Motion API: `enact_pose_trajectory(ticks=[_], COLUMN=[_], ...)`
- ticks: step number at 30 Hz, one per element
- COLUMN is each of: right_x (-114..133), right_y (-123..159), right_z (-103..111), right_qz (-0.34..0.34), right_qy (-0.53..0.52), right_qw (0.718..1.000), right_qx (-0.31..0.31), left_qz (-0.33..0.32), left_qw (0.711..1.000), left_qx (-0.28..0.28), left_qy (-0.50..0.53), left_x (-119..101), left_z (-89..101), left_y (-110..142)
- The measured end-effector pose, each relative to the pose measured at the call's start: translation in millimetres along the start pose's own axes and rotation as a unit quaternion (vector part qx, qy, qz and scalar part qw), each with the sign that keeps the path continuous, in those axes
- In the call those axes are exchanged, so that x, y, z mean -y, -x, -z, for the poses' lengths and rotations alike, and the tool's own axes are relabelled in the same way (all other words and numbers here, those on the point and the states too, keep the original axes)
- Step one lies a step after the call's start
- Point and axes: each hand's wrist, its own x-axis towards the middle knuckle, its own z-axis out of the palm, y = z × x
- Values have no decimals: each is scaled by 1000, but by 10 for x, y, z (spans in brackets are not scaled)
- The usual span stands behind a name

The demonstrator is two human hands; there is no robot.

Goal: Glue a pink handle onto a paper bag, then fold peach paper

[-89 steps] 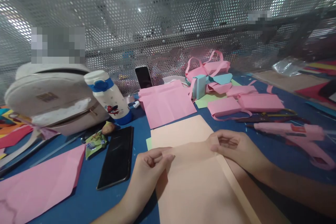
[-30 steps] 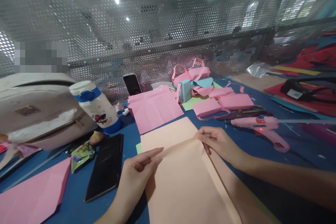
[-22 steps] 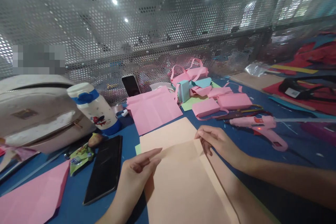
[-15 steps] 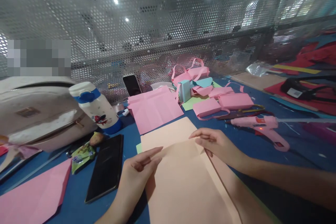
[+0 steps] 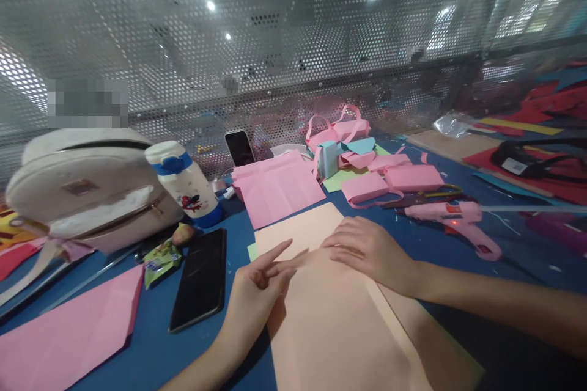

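A large peach sheet of paper lies in front of me, its far edge folded over and its right side creased lengthwise. At the left end of the far fold, my left hand has thumb and a curled finger pinched on the paper, with the index finger stretched out. My right hand rests palm down on the right part of that fold, fingers stretched out side by side. More peach paper shows beneath and beyond the folded sheet, with green paper sticking out at the lower right.
Pink folded paper, small pink paper boxes and a pink glue gun with its light on lie beyond. Left are a black phone, snack packet, bottle, backpack and pink paper. A perforated metal screen stands behind.
My right hand has gone from fingertips at the paper's edge to lying flatter over the fold, slightly left. My left index finger has lifted and straightened. The view has shifted a little left.
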Motion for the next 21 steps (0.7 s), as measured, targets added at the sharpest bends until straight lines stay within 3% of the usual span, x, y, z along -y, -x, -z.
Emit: enact_pose_trajectory(ticks=[7, 21], right_x=[192, 175], right_y=[-254, -311], right_z=[27, 27], right_qz=[-88, -65], right_qy=[-67, -117], right_qw=[992, 986], right_qx=[55, 101], left_qz=[-21, -58], left_qw=[999, 967], left_qx=[18, 43], left_qy=[-43, -244], left_x=[0, -25], left_z=[21, 51], left_y=[38, -29])
